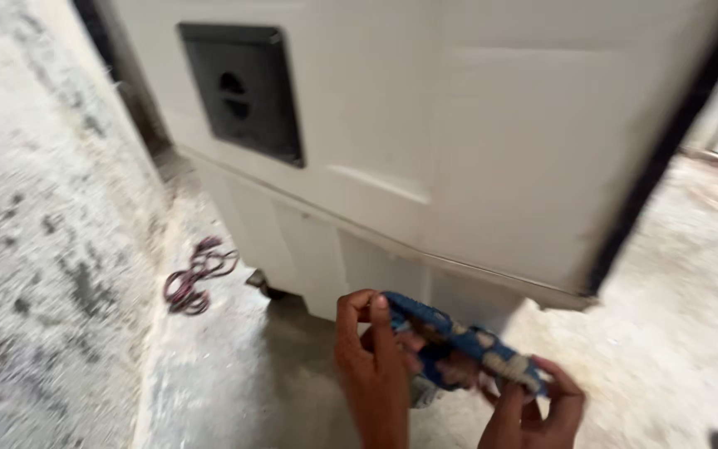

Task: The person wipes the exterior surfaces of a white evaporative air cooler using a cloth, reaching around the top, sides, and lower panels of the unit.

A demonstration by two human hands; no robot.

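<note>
Hands: nearest the lens, low in the frame; left hand [373, 359] and right hand [533, 409] both closed on one blue patterned cloth [459, 345], thumb and fingers pinching its opposite ends.
Cloth position: stretched between the two hands, slanting down from left to right, held in the air just in front of the lower edge of the white appliance [459, 141]; not touching it, as far as the blur allows.
White appliance: large pale plastic cabinet filling the upper middle; recessed panels along the base, a small caster [261, 285] under the near corner.
Dark inset panel: black rectangular recess [243, 90] on the cabinet's left face, with a dim shape inside, too soft to make out.
Wall: rough, stained, grey-white plaster [35, 208] down the left side.
Floor: bare concrete [675, 316], dusty, darker and perhaps damp beneath the cabinet.
Cord: red-and-dark tangle of wire [195, 276] lying on the floor near the wall, well apart from the hands.
Handling advice: best kept taut between both pinches, so the fabric stays flat and does not sag; firm grip at each end, wrists level.
Caution: likely slipping from the right-hand pinch, where only fingertips hold the edge.
Sharpness: motion blur throughout; fine detail of the cloth's pattern uncertain.
</note>
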